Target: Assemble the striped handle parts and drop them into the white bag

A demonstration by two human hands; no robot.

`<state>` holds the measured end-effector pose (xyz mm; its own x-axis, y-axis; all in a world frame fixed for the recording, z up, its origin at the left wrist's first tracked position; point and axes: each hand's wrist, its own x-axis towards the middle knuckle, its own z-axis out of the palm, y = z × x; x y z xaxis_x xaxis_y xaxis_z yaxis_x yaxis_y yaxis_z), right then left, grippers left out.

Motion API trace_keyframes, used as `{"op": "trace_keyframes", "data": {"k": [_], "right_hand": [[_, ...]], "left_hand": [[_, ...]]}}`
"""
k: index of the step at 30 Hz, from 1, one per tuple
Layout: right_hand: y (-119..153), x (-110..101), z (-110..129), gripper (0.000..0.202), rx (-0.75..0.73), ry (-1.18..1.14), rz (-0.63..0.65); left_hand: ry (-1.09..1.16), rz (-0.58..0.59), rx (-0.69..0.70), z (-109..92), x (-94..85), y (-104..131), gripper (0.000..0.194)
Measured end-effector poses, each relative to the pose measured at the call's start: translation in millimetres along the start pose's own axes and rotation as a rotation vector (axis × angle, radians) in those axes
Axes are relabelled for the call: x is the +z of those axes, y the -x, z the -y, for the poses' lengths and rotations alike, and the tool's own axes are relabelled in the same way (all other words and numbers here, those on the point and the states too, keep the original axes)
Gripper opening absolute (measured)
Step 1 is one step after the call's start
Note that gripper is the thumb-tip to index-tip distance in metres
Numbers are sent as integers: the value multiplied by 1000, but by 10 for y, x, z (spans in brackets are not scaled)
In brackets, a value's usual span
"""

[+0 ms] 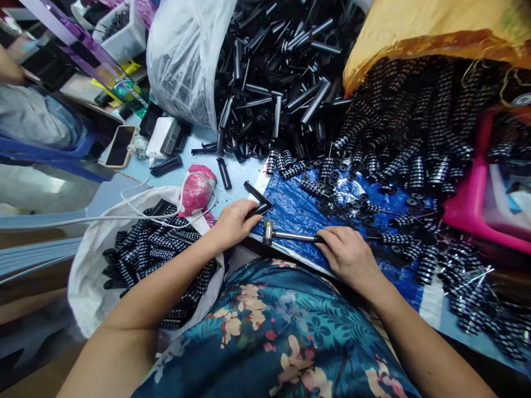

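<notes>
My left hand (233, 224) is closed around a short black plastic tube (260, 209) near the front edge of the table. Another black tube (255, 192) lies just beyond it, its end close to the held one. My right hand (347, 255) grips the dark end of a small hammer (295, 236) with a metal shaft. Its head points left, just below the held tube, over a blue plastic sheet (286, 207). Ridged black cylinders with shiny square dots (315, 188) lie on the sheet, beyond my right hand.
Smooth black tubes (286, 99) spill from a clear plastic bag (186, 55). A yellow sack (431, 33) holds more dotted cylinders. At left are a white sack (89, 276) of dotted cylinders, a pink wrapped bundle (197, 190), a phone (120, 146) and cables. A pink bin (468, 204) stands right.
</notes>
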<state>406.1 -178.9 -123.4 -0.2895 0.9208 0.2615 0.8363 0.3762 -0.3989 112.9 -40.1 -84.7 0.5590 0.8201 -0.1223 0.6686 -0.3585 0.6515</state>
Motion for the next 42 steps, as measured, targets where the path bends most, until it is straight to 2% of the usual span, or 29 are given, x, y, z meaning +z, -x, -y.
{"op": "trace_keyframes", "data": {"k": [4, 7, 9, 12, 14, 16, 18, 19, 22, 24, 27, 29, 31, 34, 36, 37, 39, 40, 41, 42], "right_hand": [[-88, 12, 74, 26, 19, 78, -82], [-84, -31, 84, 21, 76, 5, -198], [-33, -58, 47, 20, 128, -57, -240], [25, -92, -6, 22, 206, -77, -215], [6, -128, -8, 22, 218, -72, -221], [-53, -174, 12, 21, 198, -80, -285], [-115, -209, 35, 21, 167, -89, -349], [-139, -216, 41, 21, 149, -82, -338], [-166, -204, 38, 24, 103, 3, -167], [-164, -194, 45, 26, 87, 58, -114], [-163, -196, 101, 25, 22, -4, -228], [-165, -182, 154, 26, -60, -61, -238], [-162, -146, 194, 26, -131, -51, -139], [-135, -92, 189, 25, -168, 4, -22], [-92, -89, 137, 24, -156, -12, -46], [-63, -96, 97, 24, -142, -22, -72], [3, -109, 2, 24, -103, 3, -127], [35, -107, -46, 24, -80, 48, -148], [63, -97, -89, 25, -59, 101, -155], [84, -79, -124, 26, -42, 144, -156]], "left_hand": [[-197, -55, 47, -3, 61, -622, 16], [-200, -65, 52, -97, 74, -841, 12], [-147, -19, 68, -156, 99, -762, 11], [-56, 66, 91, -207, 174, -499, 10], [-11, 85, 83, -223, 228, -373, 15], [21, 88, 51, -226, 266, -338, 21], [57, 99, 17, -215, 279, -371, 25], [82, 110, 5, -207, 275, -400, 26], [155, 163, -34, -186, 231, -498, 27], [160, 216, -63, -176, 183, -566, 28], [128, 316, -70, -161, 121, -671, 32], [127, 363, -69, -161, 119, -733, 34], [121, 373, -75, -185, 157, -771, 34], [56, 311, -72, -253, 189, -742, 29], [17, 265, -41, -253, 73, -617, 23], [13, 274, -1, -218, -49, -510, 20], [8, 381, 90, -71, -412, -199, 15], [-13, 470, 119, 31, -630, -4, 14], [-60, 545, 95, 138, -848, 209, 14], [-141, 570, 24, 238, -1043, 427, 14]]}}
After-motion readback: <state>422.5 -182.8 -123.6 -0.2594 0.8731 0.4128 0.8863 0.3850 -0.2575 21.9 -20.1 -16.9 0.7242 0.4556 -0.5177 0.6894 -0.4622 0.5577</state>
